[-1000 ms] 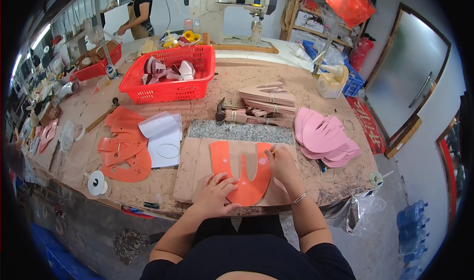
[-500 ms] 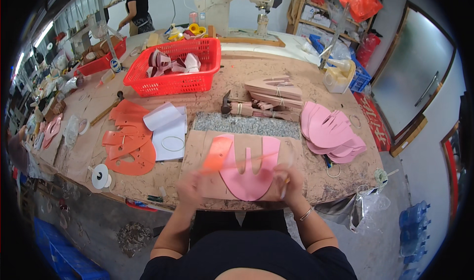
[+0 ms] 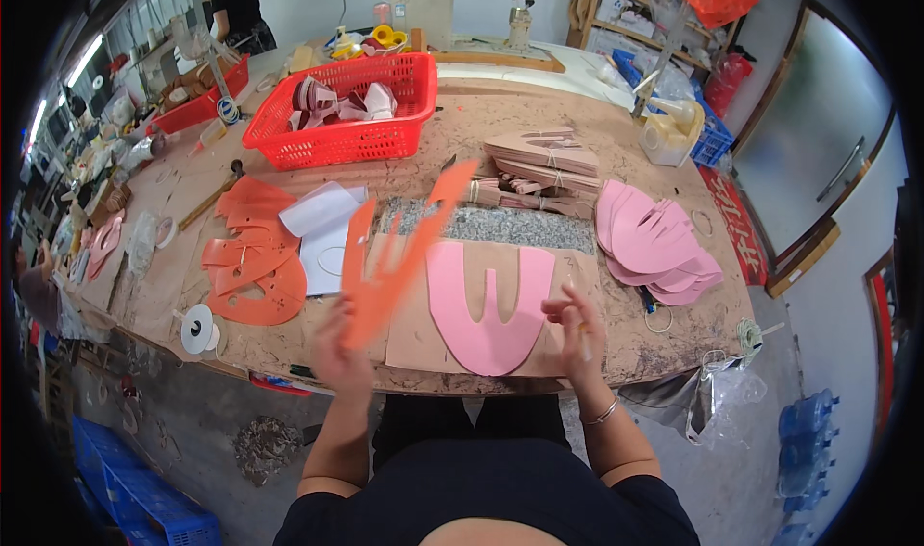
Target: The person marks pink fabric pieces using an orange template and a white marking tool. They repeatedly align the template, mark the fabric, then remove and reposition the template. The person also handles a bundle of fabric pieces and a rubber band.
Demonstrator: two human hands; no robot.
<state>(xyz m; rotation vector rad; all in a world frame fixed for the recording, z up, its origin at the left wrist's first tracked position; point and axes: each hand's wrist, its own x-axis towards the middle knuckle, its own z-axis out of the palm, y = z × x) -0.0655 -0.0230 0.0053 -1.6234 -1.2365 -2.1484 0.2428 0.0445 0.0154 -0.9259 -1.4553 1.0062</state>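
My left hand (image 3: 344, 358) grips an orange cutting template (image 3: 404, 267) by its lower end, raised and tilted above the table, blurred by motion. My right hand (image 3: 576, 327) is closed on a slim pale pen-like stick (image 3: 585, 349), mostly covered by the fingers, beside the right edge of a pink U-shaped piece (image 3: 496, 344). That piece has a narrow tongue in its middle and lies flat on a brown board (image 3: 409, 339) in front of me. Beyond the board is a speckled grey stone slab (image 3: 491, 227). To the right lie overlapping pink pieces (image 3: 654, 233).
Orange templates (image 3: 255, 286) and white paper (image 3: 327, 248) lie left, near a white spool (image 3: 199, 330). A red basket (image 3: 346, 147) of scraps and bundled beige pieces (image 3: 544, 152) stand farther back. A sewing machine (image 3: 419, 7) is behind, and a person (image 3: 241, 12) stands far left.
The orange template has been lifted off the pink piece and swung up to the left in my left hand. My right hand has risen slightly beside the pink piece. The view has shifted a little.
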